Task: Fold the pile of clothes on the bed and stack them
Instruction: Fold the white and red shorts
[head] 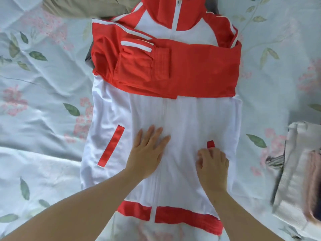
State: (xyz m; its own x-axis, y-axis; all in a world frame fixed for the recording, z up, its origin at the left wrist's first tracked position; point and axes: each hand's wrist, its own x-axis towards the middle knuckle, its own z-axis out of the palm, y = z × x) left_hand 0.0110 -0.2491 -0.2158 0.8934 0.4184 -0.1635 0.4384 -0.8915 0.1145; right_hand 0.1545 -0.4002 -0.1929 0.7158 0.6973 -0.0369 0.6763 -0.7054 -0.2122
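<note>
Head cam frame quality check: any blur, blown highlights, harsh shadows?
Head view: the folded stack at the right edge is smeared and soft. The jacket in the centre is fairly sharp, but its white panel is very bright with weak fold detail. Light is soft and even, with only faint shadows on the bedsheet.

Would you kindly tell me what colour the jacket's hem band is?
Red: the hem band of the white zip jacket; head view.
</note>
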